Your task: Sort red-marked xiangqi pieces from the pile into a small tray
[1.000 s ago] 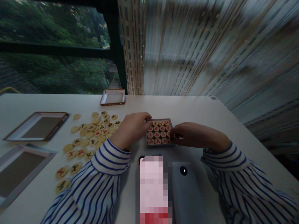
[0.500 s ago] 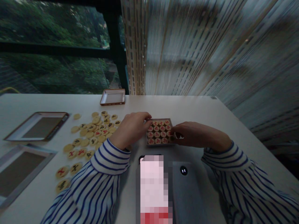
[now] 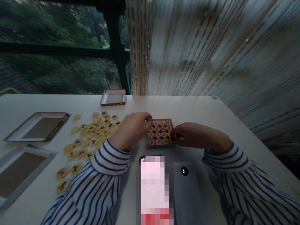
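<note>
A small shallow box [image 3: 160,145] lies on the table in front of me, packed with rows of round xiangqi pieces [image 3: 157,135] bearing red characters. My left hand [image 3: 134,127] has its thumb and finger closed at the box's upper left corner. On the opposite side, my right hand [image 3: 195,134] is curled, its fingertips at the box's right rim and over the edge of the rightmost pieces. Those fingertips hide part of that column. Loose xiangqi pieces [image 3: 90,135], some with black or red characters and some blank, spread beside my left forearm.
A phone [image 3: 152,184] with a blurred screen and a grey device [image 3: 187,197] with a small round display lie nearest me. An empty tray-like lid [image 3: 58,128] and another tray [image 3: 47,162] are at left. A smaller box lid [image 3: 124,100] stands at the far edge.
Both hands stay at the sides of the box with almost no movement. The symbol on the device's round display differs. The curtain appears slightly shifted.
</note>
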Available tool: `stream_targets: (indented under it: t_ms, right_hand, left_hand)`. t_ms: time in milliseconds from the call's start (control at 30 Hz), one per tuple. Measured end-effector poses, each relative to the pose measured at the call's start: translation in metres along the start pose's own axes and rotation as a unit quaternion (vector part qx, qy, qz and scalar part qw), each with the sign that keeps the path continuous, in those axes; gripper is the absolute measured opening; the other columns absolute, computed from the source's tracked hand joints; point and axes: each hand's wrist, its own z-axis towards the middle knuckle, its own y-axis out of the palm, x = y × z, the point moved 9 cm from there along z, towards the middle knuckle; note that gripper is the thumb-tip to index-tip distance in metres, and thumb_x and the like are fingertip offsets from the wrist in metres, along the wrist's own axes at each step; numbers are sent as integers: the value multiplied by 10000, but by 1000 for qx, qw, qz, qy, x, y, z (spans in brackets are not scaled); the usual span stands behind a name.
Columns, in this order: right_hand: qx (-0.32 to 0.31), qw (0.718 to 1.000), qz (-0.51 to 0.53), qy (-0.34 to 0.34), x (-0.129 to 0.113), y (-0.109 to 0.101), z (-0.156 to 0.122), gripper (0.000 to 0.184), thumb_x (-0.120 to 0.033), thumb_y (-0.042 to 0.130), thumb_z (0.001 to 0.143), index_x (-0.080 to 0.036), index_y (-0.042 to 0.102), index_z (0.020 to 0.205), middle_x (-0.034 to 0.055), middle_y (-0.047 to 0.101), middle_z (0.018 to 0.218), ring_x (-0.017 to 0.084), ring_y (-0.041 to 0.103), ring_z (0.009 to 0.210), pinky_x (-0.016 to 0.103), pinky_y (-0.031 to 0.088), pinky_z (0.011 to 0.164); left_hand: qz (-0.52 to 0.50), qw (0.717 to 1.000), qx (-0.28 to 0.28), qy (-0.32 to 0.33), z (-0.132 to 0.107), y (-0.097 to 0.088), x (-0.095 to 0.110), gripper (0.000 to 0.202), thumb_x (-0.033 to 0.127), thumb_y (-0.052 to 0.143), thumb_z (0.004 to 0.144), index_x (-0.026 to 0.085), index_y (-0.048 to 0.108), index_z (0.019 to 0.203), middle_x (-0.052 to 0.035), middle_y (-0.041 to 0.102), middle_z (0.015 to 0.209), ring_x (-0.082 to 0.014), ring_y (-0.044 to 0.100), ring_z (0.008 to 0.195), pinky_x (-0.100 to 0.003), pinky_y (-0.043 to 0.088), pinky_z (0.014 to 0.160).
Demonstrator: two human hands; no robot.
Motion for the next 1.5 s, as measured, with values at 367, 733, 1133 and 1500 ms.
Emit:
stream_targets:
  t_ms: [367, 733, 1133, 1500]
  right_hand:
    - [2, 1000, -6, 2, -2, -2, -1, 118, -193, 504, 741, -196, 616, 780, 32, 640, 720, 132, 546, 594, 254, 357, 551]
    - [171, 981, -82, 51, 6, -43, -10, 156, -244, 452, 813, -193, 599, 825, 27, 620, 707, 123, 519, 602, 243, 319, 552]
    - [381, 924, -28, 32, -16, -83, -34, 174, -257, 434, 857, -156, 575, 841, 23, 574, 686, 116, 488, 619, 243, 352, 605]
    - [402, 910, 99, 16, -38, -61, -42, 171, -266, 460, 868, -156, 584, 908, 30, 612, 730, 118, 533, 652, 249, 408, 619]
  left_hand:
    - [-2, 1000, -2, 4, 0, 0, 1, 339, 364, 441, 843, 190, 637, 1058, -75, 682, 1016, -218, 622, 895, -320, 463, 761]
    - [-23, 997, 67, -3, -4, -25, 1, 306, 336, 447, 837, 198, 657, 1011, -56, 695, 977, -201, 626, 876, -310, 468, 781]
    - [-81, 978, 190, -8, -22, -83, -1, 234, 355, 491, 811, 201, 664, 842, -28, 693, 830, -167, 616, 759, -266, 486, 698]
    - [-145, 954, 260, 13, -41, -110, 2, 263, 389, 507, 815, 187, 655, 891, -38, 691, 844, -150, 627, 766, -247, 497, 683]
